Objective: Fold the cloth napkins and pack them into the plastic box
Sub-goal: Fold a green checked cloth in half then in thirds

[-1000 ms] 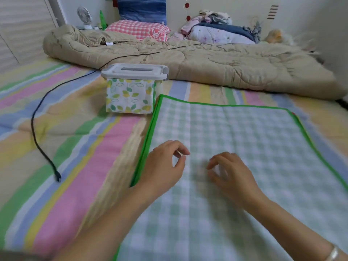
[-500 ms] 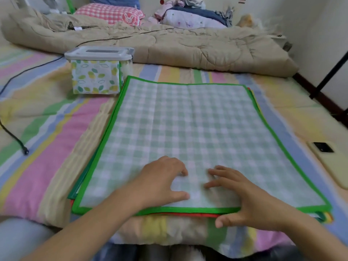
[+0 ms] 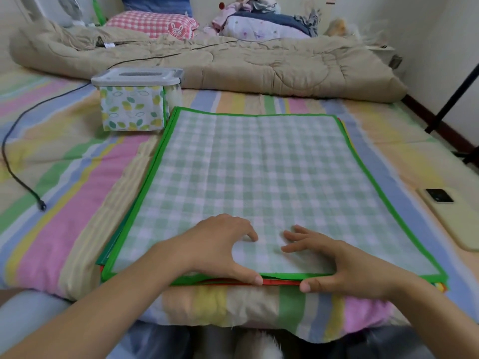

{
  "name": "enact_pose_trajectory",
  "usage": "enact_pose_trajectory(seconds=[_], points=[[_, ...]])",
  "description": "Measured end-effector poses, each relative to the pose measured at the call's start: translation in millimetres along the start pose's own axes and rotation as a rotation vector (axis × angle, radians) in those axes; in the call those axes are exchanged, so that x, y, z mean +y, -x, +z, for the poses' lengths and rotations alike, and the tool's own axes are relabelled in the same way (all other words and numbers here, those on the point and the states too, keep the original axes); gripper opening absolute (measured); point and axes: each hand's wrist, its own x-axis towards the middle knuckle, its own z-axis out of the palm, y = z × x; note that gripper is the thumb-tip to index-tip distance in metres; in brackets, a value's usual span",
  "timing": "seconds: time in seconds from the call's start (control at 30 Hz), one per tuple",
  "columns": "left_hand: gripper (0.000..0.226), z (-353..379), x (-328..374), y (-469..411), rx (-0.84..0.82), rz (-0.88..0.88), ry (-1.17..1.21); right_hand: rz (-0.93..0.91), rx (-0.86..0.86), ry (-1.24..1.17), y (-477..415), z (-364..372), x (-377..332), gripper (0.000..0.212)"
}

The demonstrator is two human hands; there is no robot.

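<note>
Green checked napkin (image 3: 259, 177) lies flat on top of a pile (image 3: 280, 282) on the striped bed (image 3: 77, 190) in front of me. My left hand (image 3: 220, 247) and right hand (image 3: 344, 263) each pinch its near edge, fingers on top, thumb at the edge. The plastic box (image 3: 134, 104) stands by the pile's far left corner, lid on.

Left hand (image 3: 217, 244) and right hand (image 3: 342, 265) drawn back from the middle of the green checked napkin (image 3: 259, 177) to its near hem, fingers now laid on top, thumbs tucked under the hem, pinching it, hem slightly raised between the thumbs
</note>
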Motion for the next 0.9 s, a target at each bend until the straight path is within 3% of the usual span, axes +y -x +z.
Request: enact_pose_trajectory(seconds=[0.1,0.23,0.47,0.63,0.8,0.9], points=[[0.056,-5.4,-3.3,-0.4,0.006,-0.022,0.089,-0.002,0.011,0.027,2.3,0.1,-2.5,0.051],[0.029,-9.7,0.1,0.7,0.0,-0.025,0.16,0.029,0.114,0.039,2.9,-0.4,-9.9,0.022],[0.058,-23.2,9.5,13.1,-0.199,-0.009,0.047,0.107,0.03,0.143,9.1,-28.1,-41.1,0.018],[0.025,-64.4,8.8,9.0,-0.296,-0.044,-0.085,0.169,-0.008,0.275,-1.9,-61.1,-66.4,0.02],[0.027,-101.5,-9.7,-30.0,-0.154,-0.158,-0.266,0.201,0.179,0.747,-43.2,-85.1,-70.6,0.024],[0.027,-105.3,-30.4,-60.3,-0.081,-0.167,-0.289,0.193,0.289,0.849,-75.6,-89.0,-50.0,0.025]])
